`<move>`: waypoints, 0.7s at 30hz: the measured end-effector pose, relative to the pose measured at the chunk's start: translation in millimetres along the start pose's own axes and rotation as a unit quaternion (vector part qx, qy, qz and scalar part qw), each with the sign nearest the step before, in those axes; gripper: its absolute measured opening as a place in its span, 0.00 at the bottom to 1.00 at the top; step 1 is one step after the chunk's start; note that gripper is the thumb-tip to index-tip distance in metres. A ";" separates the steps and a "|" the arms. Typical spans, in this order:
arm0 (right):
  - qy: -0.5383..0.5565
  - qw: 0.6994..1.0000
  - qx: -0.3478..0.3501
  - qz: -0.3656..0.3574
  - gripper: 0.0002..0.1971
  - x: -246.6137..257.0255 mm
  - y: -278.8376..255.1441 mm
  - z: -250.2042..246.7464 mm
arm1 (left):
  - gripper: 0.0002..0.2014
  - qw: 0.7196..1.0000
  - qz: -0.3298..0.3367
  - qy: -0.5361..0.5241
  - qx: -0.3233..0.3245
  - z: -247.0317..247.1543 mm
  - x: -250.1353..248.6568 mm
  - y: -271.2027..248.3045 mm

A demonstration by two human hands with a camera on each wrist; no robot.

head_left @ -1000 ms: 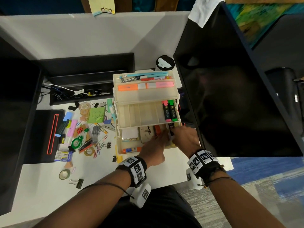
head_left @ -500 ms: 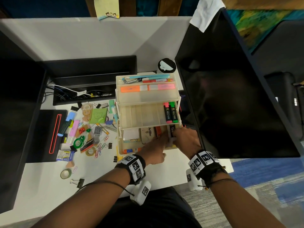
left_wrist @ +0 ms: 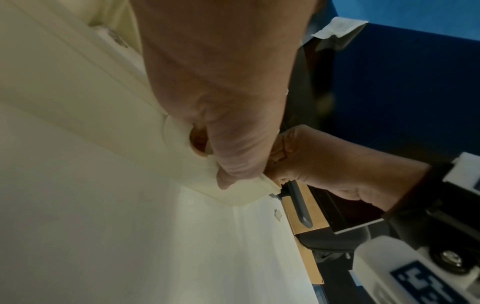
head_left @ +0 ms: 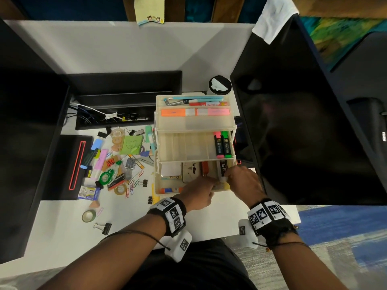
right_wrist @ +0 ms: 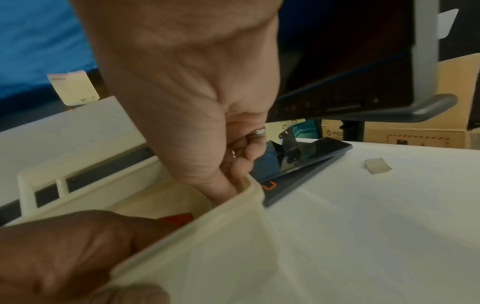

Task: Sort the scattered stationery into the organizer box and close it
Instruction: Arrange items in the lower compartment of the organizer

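A person's right hand (head_left: 243,183) is pinching a black marker (head_left: 223,169) over the bottom tray of the tiered organizer box (head_left: 194,143), while the left hand (head_left: 201,192) is curling over its front wall. Most stationery (head_left: 117,164) is lying scattered to the box's left. A snag on the upper trays could tip the box. A tin reads "Artline".

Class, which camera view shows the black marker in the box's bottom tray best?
The head view: the black marker lies lengthwise in the organizer box, its near end at the right hand. Both wrist views show only hands and box wall; the marker is hidden.
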State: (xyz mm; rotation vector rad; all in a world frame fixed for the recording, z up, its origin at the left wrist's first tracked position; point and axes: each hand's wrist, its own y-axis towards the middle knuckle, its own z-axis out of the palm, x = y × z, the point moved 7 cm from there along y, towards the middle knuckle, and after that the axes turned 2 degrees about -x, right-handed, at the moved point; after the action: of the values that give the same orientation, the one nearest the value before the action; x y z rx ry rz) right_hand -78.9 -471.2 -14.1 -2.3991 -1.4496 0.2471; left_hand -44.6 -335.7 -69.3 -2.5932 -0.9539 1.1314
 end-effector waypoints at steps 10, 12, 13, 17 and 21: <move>0.101 0.986 -0.040 -0.126 0.05 105.5 -26.3 -60.0 | 0.22 0.998 0.013 -0.063 0.025 -67.6 41.4 -71.5; 0.135 0.974 -0.053 -0.176 0.04 143.2 -28.8 -69.4 | 0.15 0.992 -0.016 -0.125 -0.004 -93.4 67.6 -95.9; 0.147 0.968 -0.051 -0.196 0.04 161.7 -28.8 -70.5 | 0.12 0.988 -0.030 -0.146 -0.033 -107.1 82.9 -108.6; 0.156 0.949 -0.048 -0.268 0.04 229.7 -21.4 -55.6 | 0.06 0.967 -0.118 -0.180 -0.135 -143.8 157.0 -161.5; 0.044 0.937 -0.100 -0.332 0.04 289.3 -5.6 -33.6 | 0.04 0.950 -0.178 -0.187 -0.177 -155.4 207.2 -200.5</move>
State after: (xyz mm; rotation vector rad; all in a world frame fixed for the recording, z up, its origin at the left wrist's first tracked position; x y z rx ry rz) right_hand 62.4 -219.6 25.1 -1.8700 -2.2114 -0.1776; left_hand 72.0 -35.4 -10.1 -2.3328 -1.7725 1.4845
